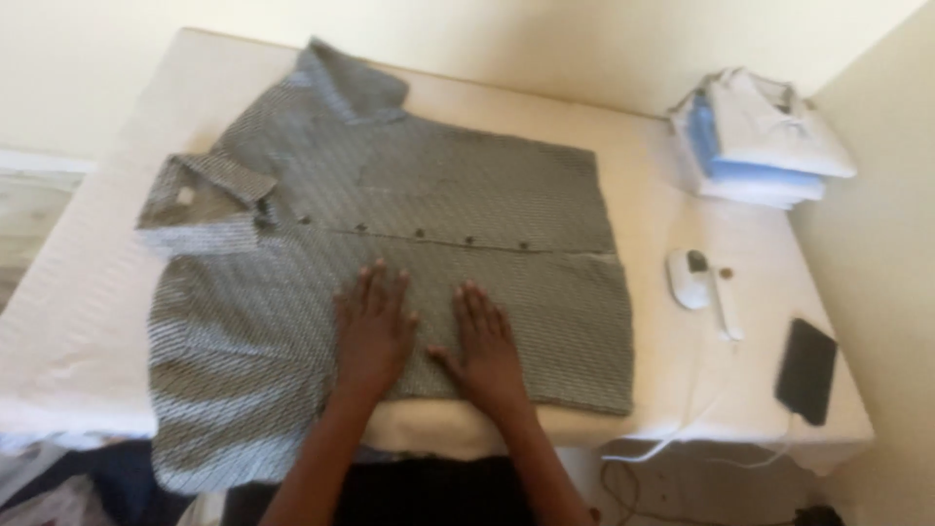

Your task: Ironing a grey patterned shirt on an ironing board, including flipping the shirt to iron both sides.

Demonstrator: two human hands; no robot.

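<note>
Left hand (372, 326) and right hand (484, 343) flat, palms down, fingers extended and slightly spread, gripping nothing. Both pressed side by side on grey striped shirt (390, 263), spread buttoned-up across white padded table (78, 321). Stack of folded shirts (760, 141), dark phone (806, 370) at right.

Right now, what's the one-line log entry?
left hand: flat on shirt | right hand: flat on shirt | shirt: spread on table

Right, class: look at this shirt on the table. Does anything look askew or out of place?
Yes. The grey striped shirt lies unevenly: its near sleeve hangs off the white table edge. Both hands, left and right, press flat on it. Otherwise nothing looks spilled or damaged.
</note>
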